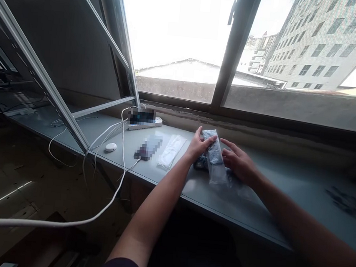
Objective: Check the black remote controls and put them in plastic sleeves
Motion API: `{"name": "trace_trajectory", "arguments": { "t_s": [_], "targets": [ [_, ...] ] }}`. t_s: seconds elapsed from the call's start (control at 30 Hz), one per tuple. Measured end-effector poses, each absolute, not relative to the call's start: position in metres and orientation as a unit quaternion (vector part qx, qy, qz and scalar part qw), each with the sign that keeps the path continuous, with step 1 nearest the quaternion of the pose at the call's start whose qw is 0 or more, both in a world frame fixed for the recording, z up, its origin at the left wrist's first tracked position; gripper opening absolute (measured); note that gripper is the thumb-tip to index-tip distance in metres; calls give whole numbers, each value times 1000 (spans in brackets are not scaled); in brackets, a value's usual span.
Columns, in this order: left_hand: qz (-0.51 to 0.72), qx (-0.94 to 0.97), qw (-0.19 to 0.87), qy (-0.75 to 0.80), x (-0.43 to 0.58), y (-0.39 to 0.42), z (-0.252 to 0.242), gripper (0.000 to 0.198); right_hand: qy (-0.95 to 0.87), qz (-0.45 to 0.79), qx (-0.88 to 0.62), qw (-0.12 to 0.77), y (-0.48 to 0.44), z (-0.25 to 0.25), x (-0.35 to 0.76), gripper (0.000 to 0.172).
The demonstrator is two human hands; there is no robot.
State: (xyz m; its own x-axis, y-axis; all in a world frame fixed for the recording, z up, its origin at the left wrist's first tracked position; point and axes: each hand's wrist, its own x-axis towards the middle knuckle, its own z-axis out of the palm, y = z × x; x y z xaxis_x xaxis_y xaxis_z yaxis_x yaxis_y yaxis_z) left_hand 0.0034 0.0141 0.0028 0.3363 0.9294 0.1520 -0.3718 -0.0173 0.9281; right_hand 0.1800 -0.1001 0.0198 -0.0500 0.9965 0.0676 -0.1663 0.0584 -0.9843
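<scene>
My left hand (200, 145) grips the upper left side of a clear plastic bag (217, 174), thumb across its front. Something grey-blue and flat sits in the bag's upper part; its kind I cannot make out. At the bag's right side is my right hand (239, 159), fingers apart and bent toward it. Whether those fingertips touch the plastic I cannot tell. Partly hidden beneath the bag, a dark object with small keys (200, 163) lies on the table. Left of my left wrist rests a white item in clear wrapping (171, 152).
A grey table (285, 192) runs along the window. Left of me are a blurred-out phone-like item (148, 147) with a cable, a round white disc (110, 147), a power strip (145, 124) and a loose white cable (94, 217). A metal frame (45, 74) slants down at left.
</scene>
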Motion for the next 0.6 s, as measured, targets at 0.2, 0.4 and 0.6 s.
{"name": "trace_trajectory", "arguments": {
  "t_s": [0.2,0.4,0.6],
  "targets": [
    [496,531,637,257,2,13,5,129,-509,529,-413,538,-103,24,177,69],
    [485,539,646,240,4,15,5,85,-518,529,-403,538,-98,19,182,50],
    [458,605,608,236,3,15,2,62,-525,505,-435,529,-101,21,181,44]
  ]
}}
